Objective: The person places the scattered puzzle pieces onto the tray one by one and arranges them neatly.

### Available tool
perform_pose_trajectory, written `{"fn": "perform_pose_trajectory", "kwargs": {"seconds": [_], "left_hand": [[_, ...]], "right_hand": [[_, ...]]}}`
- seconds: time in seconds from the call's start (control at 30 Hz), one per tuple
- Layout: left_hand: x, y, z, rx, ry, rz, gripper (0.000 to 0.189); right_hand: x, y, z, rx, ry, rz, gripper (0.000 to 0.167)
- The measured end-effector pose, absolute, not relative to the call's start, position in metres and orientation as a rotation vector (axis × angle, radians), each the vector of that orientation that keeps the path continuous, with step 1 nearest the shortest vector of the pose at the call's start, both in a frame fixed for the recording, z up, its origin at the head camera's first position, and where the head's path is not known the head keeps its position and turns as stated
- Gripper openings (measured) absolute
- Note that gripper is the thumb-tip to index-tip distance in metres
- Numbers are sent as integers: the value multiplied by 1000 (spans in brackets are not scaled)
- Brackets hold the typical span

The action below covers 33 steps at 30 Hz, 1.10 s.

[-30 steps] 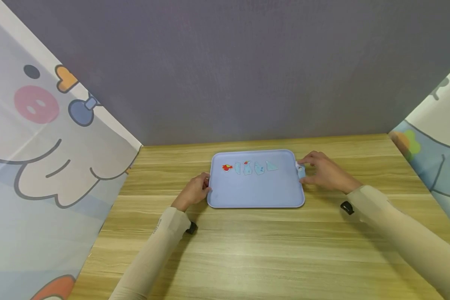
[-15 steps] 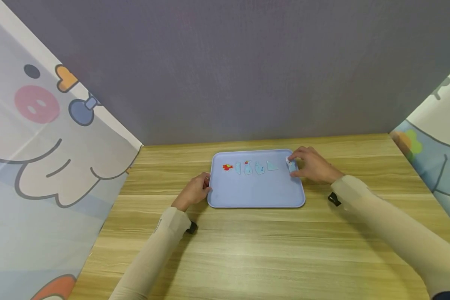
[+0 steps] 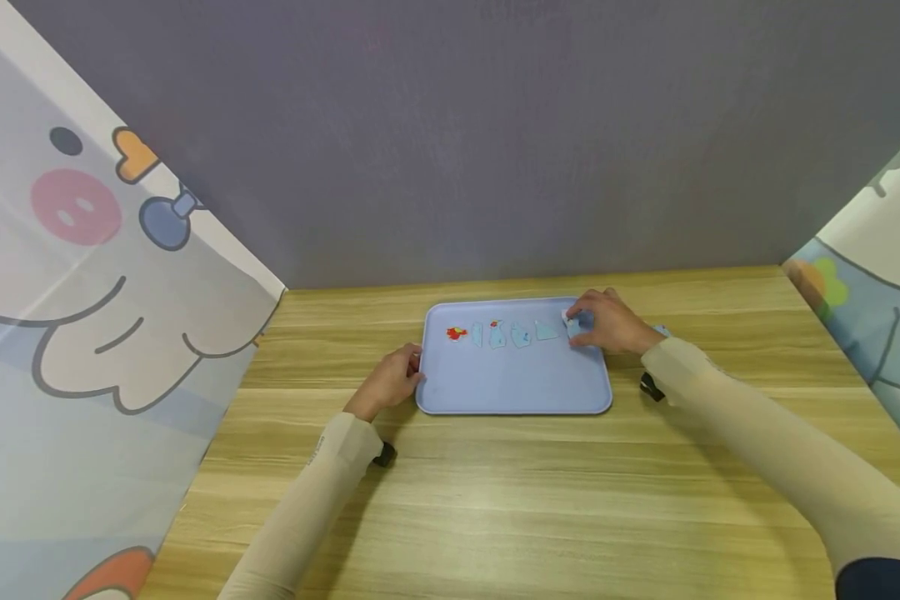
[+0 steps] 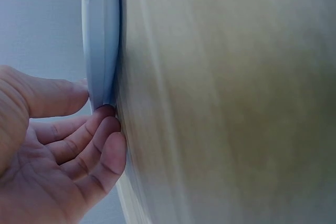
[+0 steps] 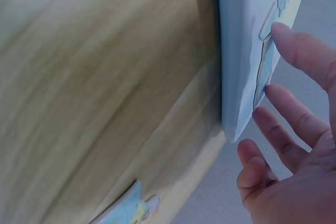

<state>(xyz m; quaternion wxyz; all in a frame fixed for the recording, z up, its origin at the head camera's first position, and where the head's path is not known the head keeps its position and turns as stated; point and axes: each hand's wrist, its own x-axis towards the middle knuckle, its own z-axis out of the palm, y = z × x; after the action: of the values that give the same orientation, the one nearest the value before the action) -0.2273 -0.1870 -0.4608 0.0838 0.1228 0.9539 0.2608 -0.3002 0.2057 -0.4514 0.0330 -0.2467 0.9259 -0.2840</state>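
Observation:
My left hand (image 3: pixel 386 385) pinches the left rim of a light blue tray (image 3: pixel 510 383); in the left wrist view its thumb (image 4: pixel 65 98) lies on the rim and its fingers curl against the outside. At the tray's upper right, my right hand (image 3: pixel 603 322) holds a light blue puzzle piece (image 5: pixel 264 69) at its edges between thumb and fingers, against the tray floor. To its left lie a red piece (image 3: pixel 457 334) and several pale blue pieces (image 3: pixel 497 336) in a row, apart from one another.
On the wooden table (image 3: pixel 510 500), another puzzle piece (image 5: pixel 123 208) lies right of the tray, partly behind the right wrist in the head view. A grey panel (image 3: pixel 495 150) rises behind the table. Cartoon-printed cloths (image 3: pixel 82 333) stand at both sides.
My right hand has carried its puzzle piece leftward from the tray's right rim to the end of the row. The piece on the table has come into view. My left hand has stayed put.

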Motion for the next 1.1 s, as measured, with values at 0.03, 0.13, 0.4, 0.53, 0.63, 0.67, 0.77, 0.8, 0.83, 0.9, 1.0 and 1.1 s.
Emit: {"fn": "perform_pose_trajectory", "kwargs": {"seconds": [0.03,0.13,0.4,0.53,0.63,0.67,0.77,0.8,0.83,0.9,1.0,1.1], "left_hand": [[-228,-187,-461,365,2846,779,45],[-228,-187,-461,361,2847,771,45],[-229,-186,-460,356,2842,771,46],[-228,-186,-460,356,2844,765,46],[-228,-186,-460,364,2850,764,46],[-227,-186,-460,365,2852,768,46],[-227,-186,-459,367,2853,777,46],[-227,-186,-459,367,2852,780,46],[-227,-185,-459,363,2850,782,46],[-227,-185,-459,362,2847,785,46],[-227,-186,-458,358,2842,788,45],[-226,-186,-458,353,2836,791,46]], "right_hand": [[-300,205,-452,-746,2850,-874,47],[-301,205,-454,-738,2854,-865,46],[-298,203,-455,-722,2855,-811,43],[-294,204,-451,-747,2874,-819,45],[-291,209,-446,-787,2916,-850,41],[-290,211,-445,-798,2926,-869,39],[-288,223,-443,-820,2957,-890,35],[-287,228,-443,-817,2968,-891,34],[-286,233,-442,-831,2976,-889,34],[-284,242,-442,-832,2992,-889,34],[-280,254,-440,-812,3003,-892,33],[-277,262,-439,-782,2992,-907,33]]}}
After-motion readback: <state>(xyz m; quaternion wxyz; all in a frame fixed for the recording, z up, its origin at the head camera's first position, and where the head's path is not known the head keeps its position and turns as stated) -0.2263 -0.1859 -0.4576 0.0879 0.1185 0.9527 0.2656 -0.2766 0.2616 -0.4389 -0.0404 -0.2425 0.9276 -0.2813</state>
